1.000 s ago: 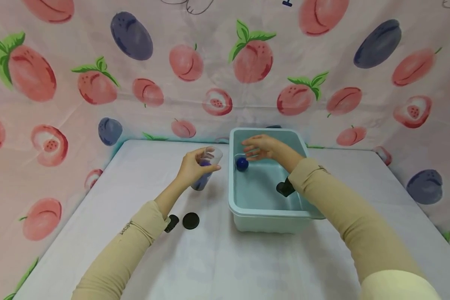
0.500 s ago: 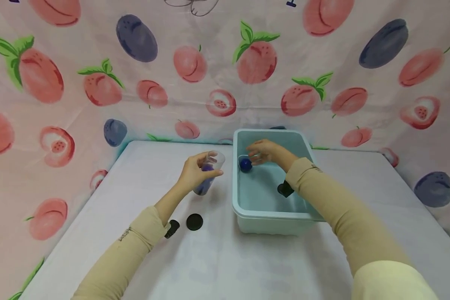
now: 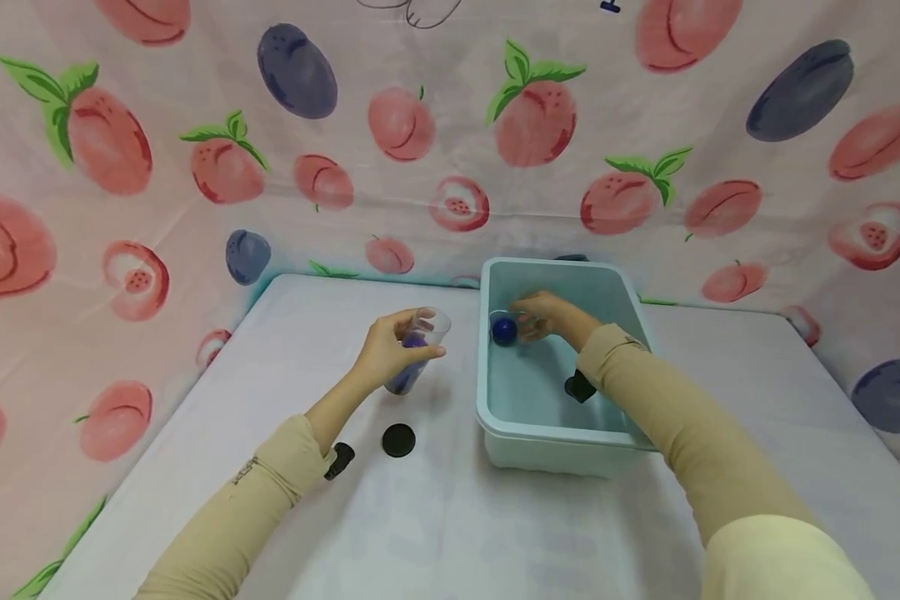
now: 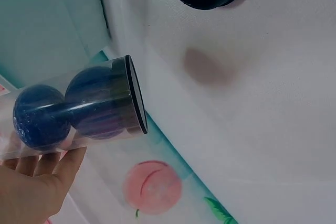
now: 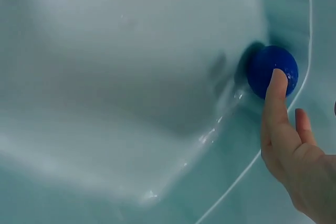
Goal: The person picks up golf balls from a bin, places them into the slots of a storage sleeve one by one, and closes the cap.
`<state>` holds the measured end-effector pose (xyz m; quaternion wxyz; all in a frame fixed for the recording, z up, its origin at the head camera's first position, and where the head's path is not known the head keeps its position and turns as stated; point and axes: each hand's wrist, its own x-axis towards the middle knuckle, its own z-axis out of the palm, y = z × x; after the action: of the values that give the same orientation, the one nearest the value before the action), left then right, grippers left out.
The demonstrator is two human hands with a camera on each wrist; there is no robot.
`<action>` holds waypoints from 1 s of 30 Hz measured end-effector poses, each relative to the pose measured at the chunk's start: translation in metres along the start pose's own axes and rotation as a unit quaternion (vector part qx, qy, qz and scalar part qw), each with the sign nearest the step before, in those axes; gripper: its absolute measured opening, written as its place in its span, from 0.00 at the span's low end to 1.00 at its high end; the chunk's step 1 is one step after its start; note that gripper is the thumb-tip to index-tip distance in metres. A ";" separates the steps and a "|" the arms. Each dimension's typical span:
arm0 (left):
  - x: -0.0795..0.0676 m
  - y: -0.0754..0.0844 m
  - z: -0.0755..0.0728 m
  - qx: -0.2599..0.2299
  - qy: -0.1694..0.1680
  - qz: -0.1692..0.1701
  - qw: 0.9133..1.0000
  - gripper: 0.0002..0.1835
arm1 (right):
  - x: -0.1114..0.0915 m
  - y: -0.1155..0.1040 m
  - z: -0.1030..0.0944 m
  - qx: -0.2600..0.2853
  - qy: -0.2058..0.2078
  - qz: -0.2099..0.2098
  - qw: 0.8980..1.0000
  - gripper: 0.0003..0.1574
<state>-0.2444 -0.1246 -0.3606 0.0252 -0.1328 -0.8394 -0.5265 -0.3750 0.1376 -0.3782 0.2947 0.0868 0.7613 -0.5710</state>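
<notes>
My left hand (image 3: 390, 348) grips a clear plastic tube (image 3: 423, 337), its thumb on one side and its fingers on the other. Two blue balls (image 4: 94, 100) sit in line inside it, with a black cap at one end in the left wrist view. My right hand (image 3: 546, 317) is down inside the light blue basin (image 3: 562, 433), beside a loose blue ball (image 3: 504, 331) in the far left corner. In the right wrist view its extended fingers (image 5: 277, 93) overlap the ball, which is not enclosed by them.
A round black lid (image 3: 399, 440) lies on the white table (image 3: 450, 517), left of the basin. A fruit-printed cloth (image 3: 390, 192) hangs behind and beside the table. Small black devices sit at both wrists.
My right hand has come down deeper into the basin, close to the loose ball. My left hand keeps its grip on the tube. The head view has shifted slightly.
</notes>
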 end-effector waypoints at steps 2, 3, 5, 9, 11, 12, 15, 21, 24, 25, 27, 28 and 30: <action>-0.001 -0.001 0.000 -0.004 -0.002 0.000 1.000 0.29 | -0.011 -0.004 0.008 -0.017 0.013 0.003 1.000 0.40; -0.001 -0.001 0.000 -0.009 -0.002 0.001 1.000 0.29 | -0.014 -0.005 0.010 -0.023 0.020 0.004 1.000 0.39; -0.002 -0.001 -0.001 -0.017 -0.004 0.004 1.000 0.29 | -0.007 -0.001 0.009 -0.028 0.016 -0.005 0.999 0.38; -0.004 -0.002 -0.001 -0.017 -0.005 0.003 1.000 0.29 | 0.051 0.021 -0.008 -0.019 0.008 0.007 1.000 0.39; -0.005 -0.003 -0.001 -0.010 -0.005 0.001 1.000 0.29 | 0.082 0.032 -0.017 -0.011 -0.001 0.012 1.000 0.40; -0.005 -0.002 -0.001 -0.006 -0.004 0.001 1.000 0.29 | 0.089 0.035 -0.018 -0.009 0.001 0.020 1.000 0.39; -0.006 -0.002 0.000 -0.005 -0.005 0.003 1.000 0.29 | 0.071 0.028 -0.007 -0.029 0.013 0.032 0.999 0.37; -0.007 0.000 0.002 -0.007 -0.009 0.005 1.000 0.29 | 0.060 0.030 0.012 -0.073 0.037 0.061 0.995 0.42; -0.006 -0.002 0.002 -0.009 -0.008 0.006 1.000 0.28 | 0.118 0.053 -0.002 -0.050 0.035 0.065 0.996 0.47; -0.006 -0.002 0.002 -0.010 -0.007 0.005 1.000 0.28 | 0.134 0.059 -0.006 -0.039 0.032 0.064 0.997 0.48; -0.006 -0.002 0.002 -0.007 -0.008 0.005 1.000 0.28 | 0.111 0.049 0.001 -0.050 0.031 0.063 0.996 0.43; -0.006 -0.002 0.002 -0.007 -0.007 0.003 1.000 0.28 | 0.088 0.040 0.007 -0.056 0.029 0.058 0.996 0.41; -0.006 -0.002 0.002 -0.006 -0.006 -0.001 1.000 0.28 | 0.042 0.023 0.019 -0.075 0.026 0.057 0.995 0.38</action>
<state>-0.2387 -0.1246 -0.3641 0.0188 -0.1357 -0.8367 -0.5303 -0.3917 0.1187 -0.4238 0.3125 0.1229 0.8031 -0.4922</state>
